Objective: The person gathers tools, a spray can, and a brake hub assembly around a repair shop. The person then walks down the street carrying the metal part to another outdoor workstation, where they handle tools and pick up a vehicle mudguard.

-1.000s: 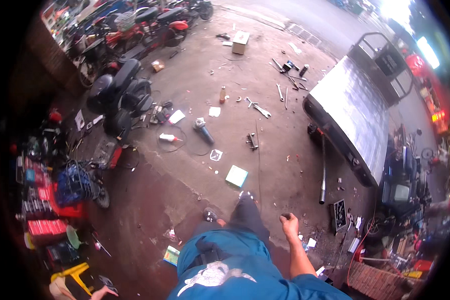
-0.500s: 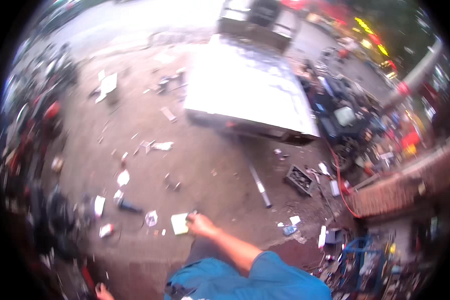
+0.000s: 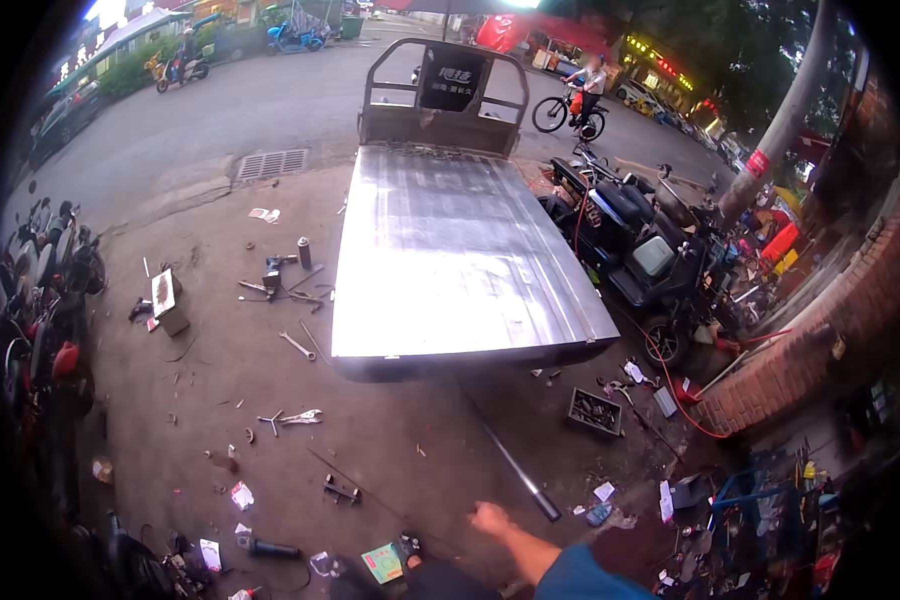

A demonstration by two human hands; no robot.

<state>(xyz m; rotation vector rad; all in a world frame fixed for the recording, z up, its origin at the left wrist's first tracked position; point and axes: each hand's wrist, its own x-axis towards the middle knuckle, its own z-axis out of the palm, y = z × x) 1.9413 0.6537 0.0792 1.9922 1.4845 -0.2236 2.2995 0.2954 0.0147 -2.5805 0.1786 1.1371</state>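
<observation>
My right hand (image 3: 490, 519), on a bare arm with a blue sleeve, reaches in from the lower right. Its fingers look curled; anything inside them is hidden. A long metal bar (image 3: 517, 468) slants out from under a cargo cart just beyond the hand, apart from it in the picture. The cart's flat silver bed (image 3: 460, 265) fills the middle. Left of the hand, a green and white booklet or flat packet (image 3: 381, 563) lies beside my dark shoe (image 3: 408, 546). A thin rod (image 3: 355, 483) lies on the ground. My left hand is out of view.
Wrenches (image 3: 297, 347), a spray can (image 3: 304, 252) and a black power tool (image 3: 267, 546) lie on the left. A parts tray (image 3: 595, 412) sits right of the bar. Parked scooters (image 3: 635, 235) line the right, near a brick wall (image 3: 770, 382). A cyclist (image 3: 588, 90) is on the road.
The view has tilted up and sharpened. My right hand, earlier beside the green and white packet, is now to its right. My left hand has left the lower left edge.
</observation>
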